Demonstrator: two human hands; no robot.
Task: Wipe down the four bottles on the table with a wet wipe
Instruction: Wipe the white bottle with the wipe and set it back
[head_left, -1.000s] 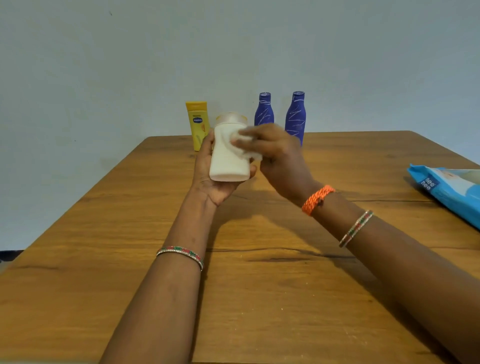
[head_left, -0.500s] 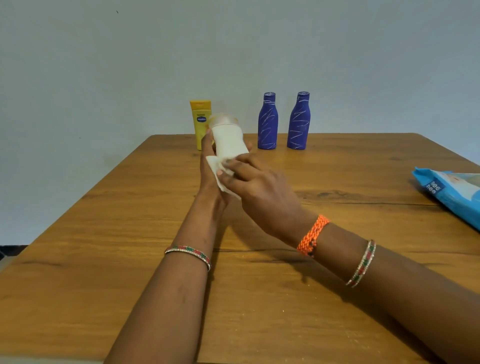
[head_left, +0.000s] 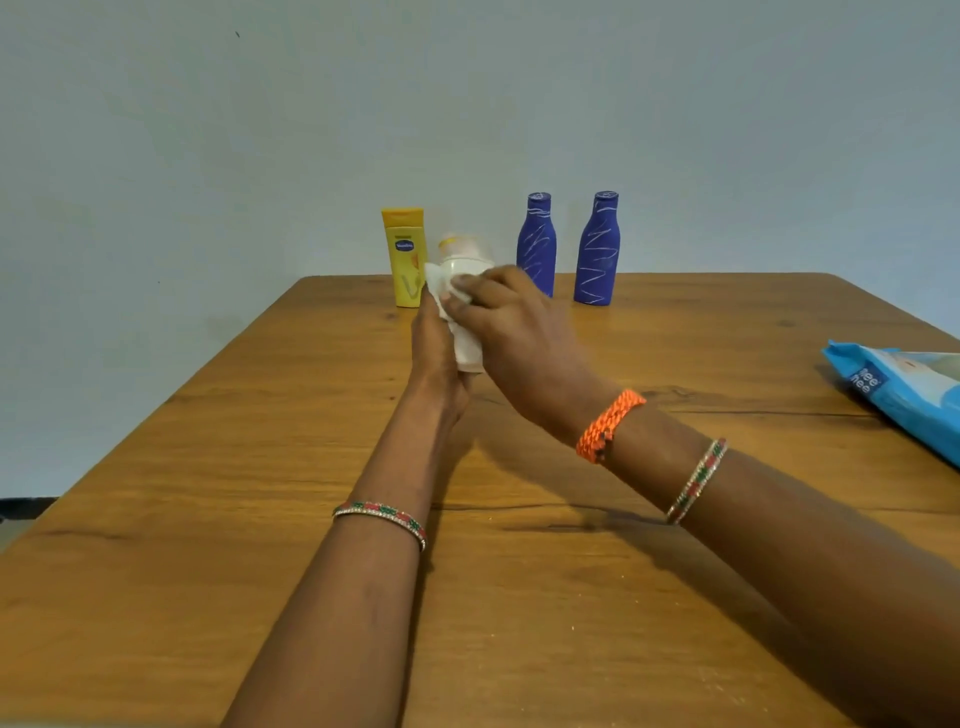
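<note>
Here, left hand (head_left: 436, 353) gripped the upright bottle (head_left: 464, 260); right hand (head_left: 519, 332), on its right side, pinched the wipe (head_left: 435, 283) against it.

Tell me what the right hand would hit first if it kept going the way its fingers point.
The right hand points left and away, already pressing the wipe on the white bottle. Past those, probably the yellow bottle, though depth is unclear.
</note>
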